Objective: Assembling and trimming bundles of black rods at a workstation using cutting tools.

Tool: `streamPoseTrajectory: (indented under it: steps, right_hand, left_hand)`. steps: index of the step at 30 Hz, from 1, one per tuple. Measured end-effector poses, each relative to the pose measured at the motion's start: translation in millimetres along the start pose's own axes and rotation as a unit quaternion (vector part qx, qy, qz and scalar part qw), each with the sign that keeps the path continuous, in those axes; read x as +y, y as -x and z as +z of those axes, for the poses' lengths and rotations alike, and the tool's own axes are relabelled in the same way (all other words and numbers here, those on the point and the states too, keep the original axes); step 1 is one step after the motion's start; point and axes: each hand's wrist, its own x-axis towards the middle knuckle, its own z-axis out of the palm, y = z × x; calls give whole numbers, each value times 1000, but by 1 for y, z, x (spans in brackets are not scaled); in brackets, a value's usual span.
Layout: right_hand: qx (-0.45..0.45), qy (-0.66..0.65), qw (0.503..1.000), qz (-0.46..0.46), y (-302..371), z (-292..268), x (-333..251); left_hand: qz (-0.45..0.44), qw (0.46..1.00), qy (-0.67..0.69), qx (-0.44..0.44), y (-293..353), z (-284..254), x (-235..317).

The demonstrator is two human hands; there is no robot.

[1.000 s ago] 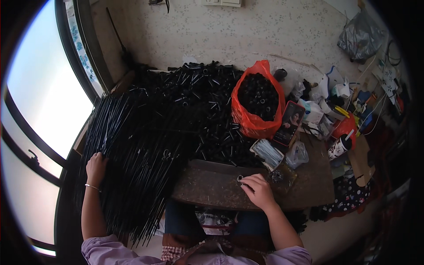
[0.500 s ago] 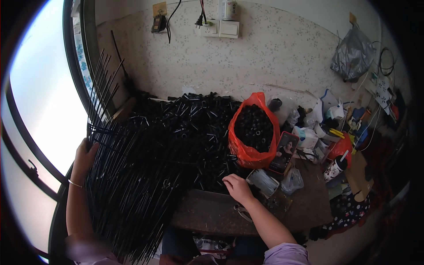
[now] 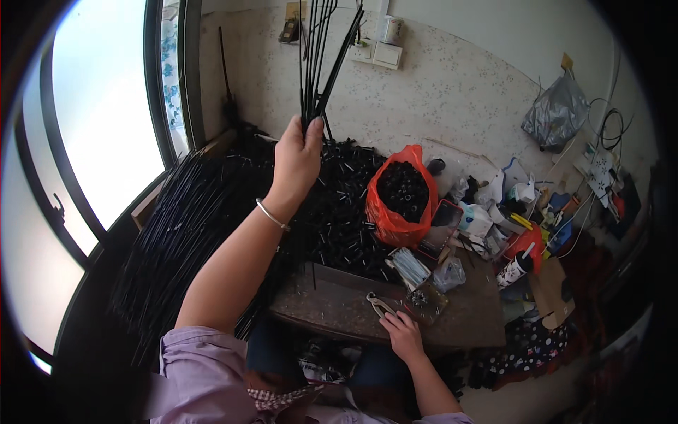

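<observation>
My left hand (image 3: 296, 157) is raised in the upper middle, its fingers closed round a bundle of thin black rods (image 3: 319, 78) that stands nearly upright and fans out at the top. Close to the bench's front edge, my right hand (image 3: 404, 338) grips the handles of metal pincers (image 3: 379, 304), whose head points up and left. A large sheaf of similar black rods (image 3: 166, 240) lies at the left. Behind my left arm spreads a heap of short black tube-like pieces (image 3: 346, 230), partly hidden by that arm.
A red plastic bag (image 3: 378, 226) full of small black parts stands on the wooden bench (image 3: 318, 311). Near it are a box of clear sticks (image 3: 409, 268), a phone (image 3: 446, 214) and a clear bag (image 3: 449, 274). Clutter and a patterned cup (image 3: 514, 270) are at right; a window (image 3: 106, 106) is at left.
My left hand has moved right and up from the sheaf with a bundle of rods. The right hand has gone from the heap's edge down to the pincers. The head view has shifted.
</observation>
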Motion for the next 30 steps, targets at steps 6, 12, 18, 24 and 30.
streamPoseTrajectory:
  steps: [6, 12, 18, 24, 30]
  right_hand:
    - [-51, 12, 995, 89, 20, -23, -5]
    - [149, -248, 957, -18, -61, -78, -113]
    - [-97, -699, 685, 180, -57, -50, -120]
    - [-121, -738, 629, 213, -10, -8, -106]
    - [-62, -743, 637, 195, -7, -16, -112]
  left_hand:
    - [-130, 985, 73, -83, 120, 21, -66]
    - [-225, 946, 209, -105, 152, 36, -13]
    - [-351, 831, 409, -136, 143, 21, -2]
    - [-393, 808, 358, -256, 152, 2, -17]
    - [-331, 836, 321, -297, 164, -9, -32]
